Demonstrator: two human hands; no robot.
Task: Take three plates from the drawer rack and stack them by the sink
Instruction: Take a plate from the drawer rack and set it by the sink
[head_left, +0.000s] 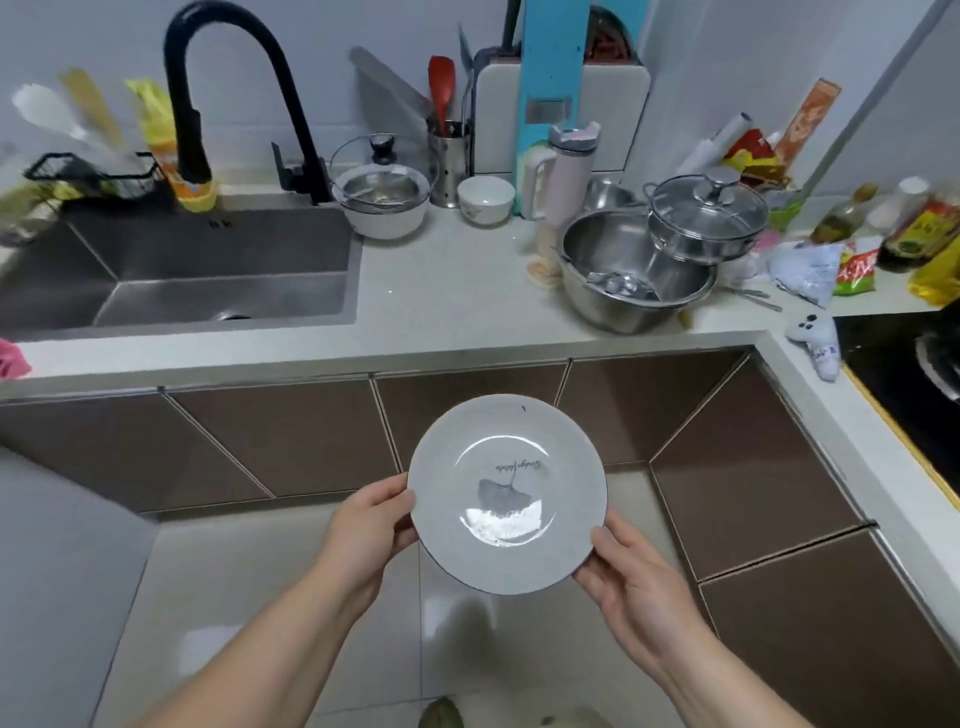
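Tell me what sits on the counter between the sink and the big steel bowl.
In the head view, nothing: the counter between the sink and the big steel bowl is bare. Both hands hold the plate below.

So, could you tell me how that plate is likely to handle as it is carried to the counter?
The plate looks rigid, probably glazed ceramic, so likely breakable if dropped. Its glossy sheen suggests it could be slippery; the left hand and right hand grip opposite rims.

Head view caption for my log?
Both hands, left and right, hold one plate below the countertop.
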